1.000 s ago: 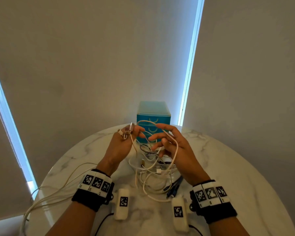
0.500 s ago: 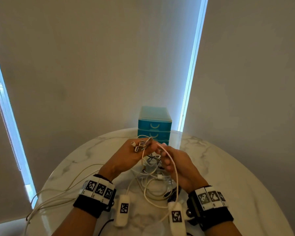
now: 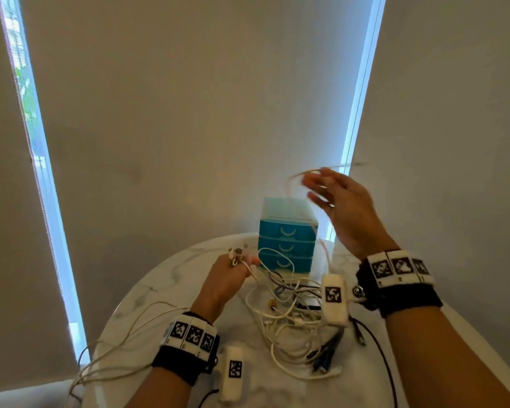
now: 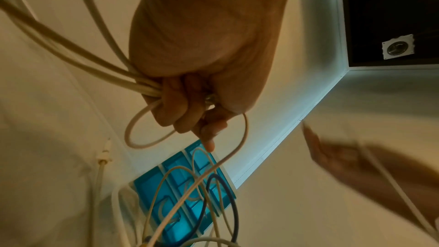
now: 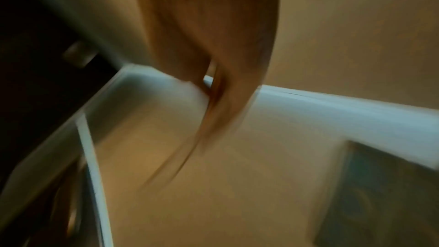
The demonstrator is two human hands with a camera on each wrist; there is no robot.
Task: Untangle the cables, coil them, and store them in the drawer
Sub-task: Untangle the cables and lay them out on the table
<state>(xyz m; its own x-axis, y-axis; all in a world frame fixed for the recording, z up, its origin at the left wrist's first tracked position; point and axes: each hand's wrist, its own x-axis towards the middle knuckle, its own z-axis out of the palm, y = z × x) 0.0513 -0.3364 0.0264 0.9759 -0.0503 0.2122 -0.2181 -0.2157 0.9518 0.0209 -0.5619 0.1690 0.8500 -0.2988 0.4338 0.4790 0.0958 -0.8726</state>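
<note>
A tangle of white, grey and dark cables (image 3: 292, 313) lies on the round marble table (image 3: 165, 290). Behind it stands the blue drawer unit (image 3: 286, 245), all three drawers closed. My left hand (image 3: 233, 275) is low over the table and grips a bundle of white cables (image 4: 71, 50), whose plug ends (image 3: 237, 256) stick out above its fingers. My right hand (image 3: 333, 198) is raised high, above and right of the drawers. A white cable (image 3: 295, 175) loops over its fairly straight fingers and runs down to the tangle. The right wrist view is motion-blurred.
White cables (image 3: 124, 343) trail off the table's left edge. Two white tagged pods (image 3: 234, 369) (image 3: 333, 298) hang from my wrists over the near part of the table. Blinds and a bright window gap (image 3: 357, 119) stand behind the drawers.
My right hand has swept up and to the right, away from the left hand, drawing a white cable out of the tangle. My left hand stayed low with its plug ends.
</note>
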